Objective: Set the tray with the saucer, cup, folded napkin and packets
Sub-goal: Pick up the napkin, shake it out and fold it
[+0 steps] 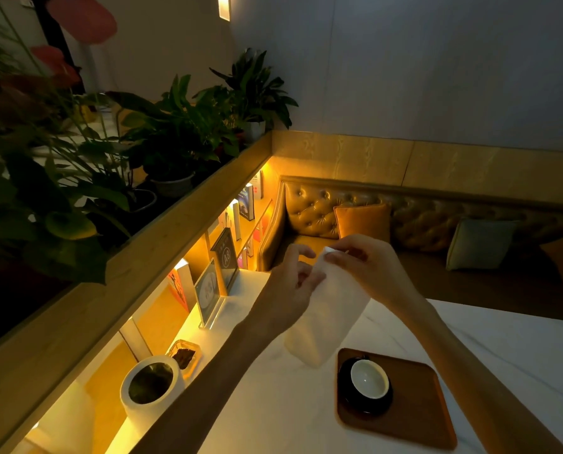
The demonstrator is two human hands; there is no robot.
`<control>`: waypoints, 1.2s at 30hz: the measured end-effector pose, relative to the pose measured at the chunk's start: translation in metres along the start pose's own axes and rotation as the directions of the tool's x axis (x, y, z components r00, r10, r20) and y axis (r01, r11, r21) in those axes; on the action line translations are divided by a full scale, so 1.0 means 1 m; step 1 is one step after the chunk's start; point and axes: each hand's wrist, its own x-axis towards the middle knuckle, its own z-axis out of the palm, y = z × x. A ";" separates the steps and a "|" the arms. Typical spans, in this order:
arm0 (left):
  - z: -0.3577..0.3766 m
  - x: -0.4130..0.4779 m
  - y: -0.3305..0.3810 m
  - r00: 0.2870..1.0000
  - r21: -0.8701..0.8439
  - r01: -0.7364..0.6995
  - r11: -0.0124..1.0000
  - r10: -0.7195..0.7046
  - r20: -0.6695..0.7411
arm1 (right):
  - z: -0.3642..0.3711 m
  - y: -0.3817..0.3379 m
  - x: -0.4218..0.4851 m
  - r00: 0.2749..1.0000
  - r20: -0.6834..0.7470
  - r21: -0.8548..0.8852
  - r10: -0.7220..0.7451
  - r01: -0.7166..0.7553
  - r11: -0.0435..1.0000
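A white napkin (pixel 327 316) hangs in the air above the table, its lower end just left of the tray. My right hand (pixel 365 267) pinches its top corner. My left hand (pixel 290 286) grips its left edge a little lower. A brown wooden tray (pixel 420 398) lies on the white tablecloth at the lower right. On the tray's left part sits a black saucer (pixel 347 388) with a white cup (pixel 370 378) upright on it. I see no packets on the tray.
A white pot with a plant (pixel 150 385) and a small glass dish of dark packets (pixel 185 355) stand at the table's left edge. Acrylic sign holders (pixel 209 293) stand beyond them by a lit bookshelf. A tufted sofa with cushions (pixel 362 222) faces the table.
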 end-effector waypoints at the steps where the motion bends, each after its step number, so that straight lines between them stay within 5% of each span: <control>1: 0.001 -0.002 -0.003 0.999 0.028 0.031 0.999 -0.032 0.017 | 0.000 0.000 0.000 1.000 -0.012 -0.009 0.004 -0.004 1.000; 8: 0.010 -0.010 -0.016 0.992 0.182 0.111 0.977 -0.119 0.030 | -0.006 -0.004 -0.001 0.999 -0.029 -0.099 -0.026 0.023 0.995; 22: 0.021 -0.019 -0.015 0.949 0.257 0.163 0.952 -0.223 0.223 | -0.035 0.001 -0.004 0.995 -0.103 -0.149 -0.008 -0.008 0.989; 36: 0.032 -0.022 -0.019 0.946 0.272 0.166 0.948 -0.231 0.226 | -0.054 0.013 -0.008 0.986 -0.161 -0.147 0.034 -0.058 0.987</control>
